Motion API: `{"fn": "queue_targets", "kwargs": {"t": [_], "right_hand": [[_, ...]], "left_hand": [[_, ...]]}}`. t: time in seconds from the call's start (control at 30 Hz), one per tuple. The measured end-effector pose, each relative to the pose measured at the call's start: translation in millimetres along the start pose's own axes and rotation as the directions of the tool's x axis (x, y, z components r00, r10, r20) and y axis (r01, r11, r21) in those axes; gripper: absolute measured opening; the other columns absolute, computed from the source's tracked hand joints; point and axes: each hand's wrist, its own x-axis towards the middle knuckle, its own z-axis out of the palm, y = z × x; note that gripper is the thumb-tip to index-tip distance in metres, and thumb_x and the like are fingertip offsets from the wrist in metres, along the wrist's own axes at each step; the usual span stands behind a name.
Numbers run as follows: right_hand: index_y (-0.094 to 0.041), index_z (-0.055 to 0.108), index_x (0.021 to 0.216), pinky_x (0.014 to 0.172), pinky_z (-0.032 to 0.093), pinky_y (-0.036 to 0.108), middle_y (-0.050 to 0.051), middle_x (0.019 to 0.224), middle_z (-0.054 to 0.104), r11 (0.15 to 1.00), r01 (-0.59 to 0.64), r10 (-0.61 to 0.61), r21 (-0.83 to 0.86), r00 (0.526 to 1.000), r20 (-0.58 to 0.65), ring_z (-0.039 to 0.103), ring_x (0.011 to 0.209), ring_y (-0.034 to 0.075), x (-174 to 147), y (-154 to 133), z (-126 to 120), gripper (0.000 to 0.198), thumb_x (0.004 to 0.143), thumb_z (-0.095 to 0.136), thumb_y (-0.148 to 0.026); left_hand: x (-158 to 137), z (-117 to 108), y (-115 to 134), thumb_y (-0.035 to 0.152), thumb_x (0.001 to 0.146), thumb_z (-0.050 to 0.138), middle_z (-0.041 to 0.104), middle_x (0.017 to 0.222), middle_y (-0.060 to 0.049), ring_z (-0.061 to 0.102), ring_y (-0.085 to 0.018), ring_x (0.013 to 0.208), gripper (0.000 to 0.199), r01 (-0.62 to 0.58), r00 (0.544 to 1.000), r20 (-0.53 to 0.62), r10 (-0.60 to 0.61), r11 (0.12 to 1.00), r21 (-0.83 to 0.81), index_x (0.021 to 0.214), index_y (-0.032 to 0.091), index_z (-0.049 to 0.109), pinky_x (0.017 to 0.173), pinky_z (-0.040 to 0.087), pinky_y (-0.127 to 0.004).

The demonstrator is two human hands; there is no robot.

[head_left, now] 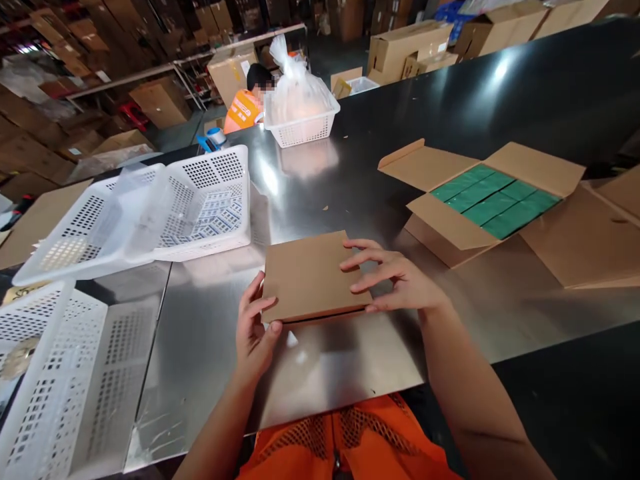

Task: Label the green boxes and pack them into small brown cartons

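Note:
A small flat cardboard box (310, 277) is between my two hands above the metal tabletop, its lid down with a dark gap along the near edge. My left hand (255, 327) grips the box's left end, thumb at the near corner and fingers along the side. Across the right end, my right hand (395, 277) spreads its fingers over the lid and edge, with the thumb at the near right corner. Both hands touch the box. To the right stands a larger open carton (450, 230) holding several green packs (495, 197).
White perforated baskets stand at left, one basket (207, 167) with blue-and-white printed pieces inside. Farther back, a white basket (305, 130) holds a tied plastic bag (297, 87). A blue tape dispenser (213, 140) lies nearby. Behind is a person in an orange vest (243, 110).

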Motion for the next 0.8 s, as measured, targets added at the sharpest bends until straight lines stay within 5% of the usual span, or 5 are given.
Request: {"fn": "queue_targets", "kwargs": {"t": [0.33, 0.53, 0.63, 0.7, 0.8], "right_hand": [[-0.031, 0.079, 0.091, 0.111, 0.027, 0.055, 0.006, 0.119, 0.070, 0.987, -0.050, 0.071, -0.151, 0.988, 0.140, 0.039, 0.139, 0.030, -4, -15, -4, 0.032, 0.069, 0.082, -0.054], [-0.029, 0.076, 0.084, 0.116, 0.025, 0.047, 0.002, 0.133, 0.060, 0.976, -0.155, 0.140, -0.152, 0.985, -0.104, 0.036, 0.141, 0.027, 0, -5, 22, 0.025, 0.070, 0.083, -0.048], [-0.031, 0.044, 0.144, 0.114, 0.033, 0.046, 0.008, 0.160, 0.024, 0.948, -0.315, 0.292, -0.045, 0.917, -0.273, 0.026, 0.146, 0.030, 0, 17, 38, 0.097, 0.058, 0.085, -0.051], [-0.035, 0.017, 0.154, 0.107, 0.044, 0.043, 0.007, 0.158, 0.031, 0.926, -0.377, 0.359, 0.006, 0.877, -0.321, 0.039, 0.140, 0.028, -1, 26, 50, 0.106, 0.066, 0.077, -0.048], [-0.037, 0.008, 0.153, 0.093, 0.054, 0.039, 0.005, 0.141, 0.053, 0.918, -0.393, 0.350, -0.049, 0.862, -0.366, 0.058, 0.122, 0.024, -7, 23, 73, 0.098, 0.074, 0.066, -0.040]], "left_hand": [[-13, 6, -9, 0.039, 0.093, 0.056, 0.038, 0.154, 0.003, 0.030, -0.030, 0.147, 0.020, -0.154, 0.987, 0.045, 0.152, 0.987, 0.039, 0.108, 0.041, 0.069, 0.119, 0.024, -0.059], [-11, 29, -5, 0.031, 0.096, 0.048, 0.047, 0.149, 0.009, 0.033, -0.027, 0.145, 0.024, -0.051, 0.987, -0.154, 0.037, 0.995, -0.088, 0.080, 0.029, 0.065, 0.122, 0.019, -0.055], [-6, 36, -4, 0.029, 0.091, 0.057, 0.043, 0.151, 0.013, 0.026, -0.022, 0.148, 0.006, 0.099, 0.970, -0.197, -0.142, 0.972, -0.211, 0.092, 0.033, 0.060, 0.124, 0.014, -0.049], [-7, 37, -8, 0.037, 0.086, 0.061, 0.040, 0.152, 0.016, 0.024, -0.022, 0.149, 0.026, 0.304, 0.915, -0.152, -0.372, 0.889, -0.343, 0.111, 0.042, 0.054, 0.123, 0.020, -0.047], [-17, 33, -24, 0.054, 0.080, 0.062, 0.051, 0.142, 0.012, 0.032, -0.028, 0.145, 0.044, 0.549, 0.779, -0.022, -0.626, 0.700, -0.456, 0.121, 0.046, 0.050, 0.117, 0.034, -0.046]]}}
